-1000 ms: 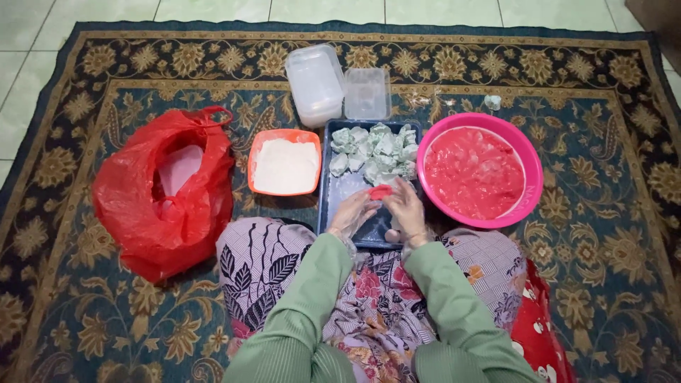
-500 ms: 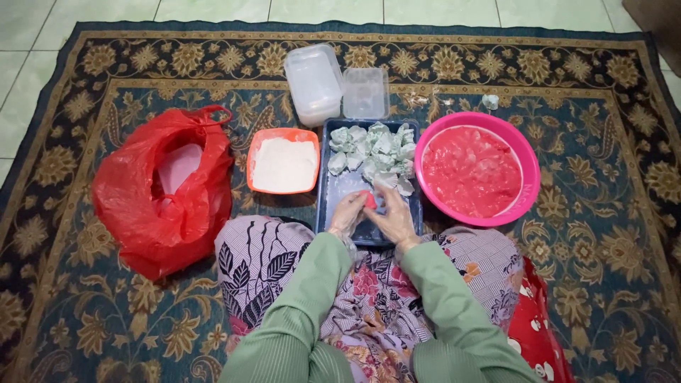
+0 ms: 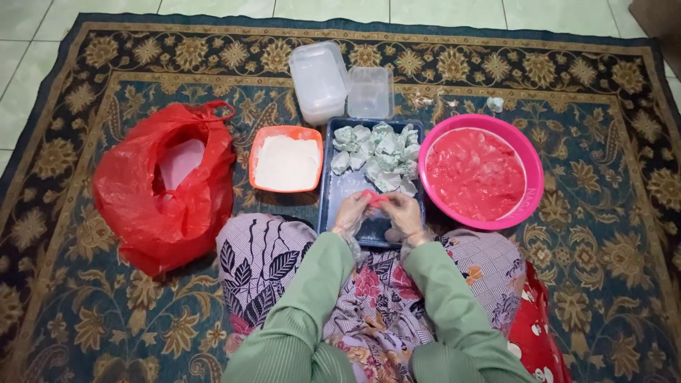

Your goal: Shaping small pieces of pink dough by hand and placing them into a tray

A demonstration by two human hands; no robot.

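I see my left hand and right hand pinching together one small red piece over the near end of the blue tray, between the orange flour container and the pink basin.

Red plastic bag, two clear lidded containers, patterned carpet, pale tiled floor
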